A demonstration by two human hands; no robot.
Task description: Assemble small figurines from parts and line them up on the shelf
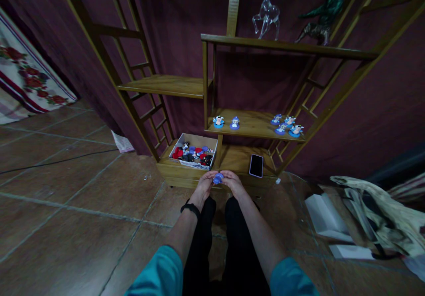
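Note:
A small purple figurine (218, 178) is held between my left hand (206, 182) and my right hand (231, 182), in front of the low shelf. The fingers of both hands close on its sides. Just beyond my left hand stands an open cardboard box (176, 156) with several red, black and purple figurines (195, 153) heaped inside. On the shelf above, a blue-based figurine (218, 121) and a purple figurine (234, 122) stand upright at the left. Several more blue and purple figurines (288, 124) are grouped at the right end.
A phone (256, 166) lies on the bottom shelf (232, 159). A clear glass deer (268, 13) and a dark green statue (322, 19) stand on the top shelf (285, 44). White boxes (327, 218) and a cream cloth bag (381, 212) lie on the floor at right. A cable (59, 161) crosses the tiles.

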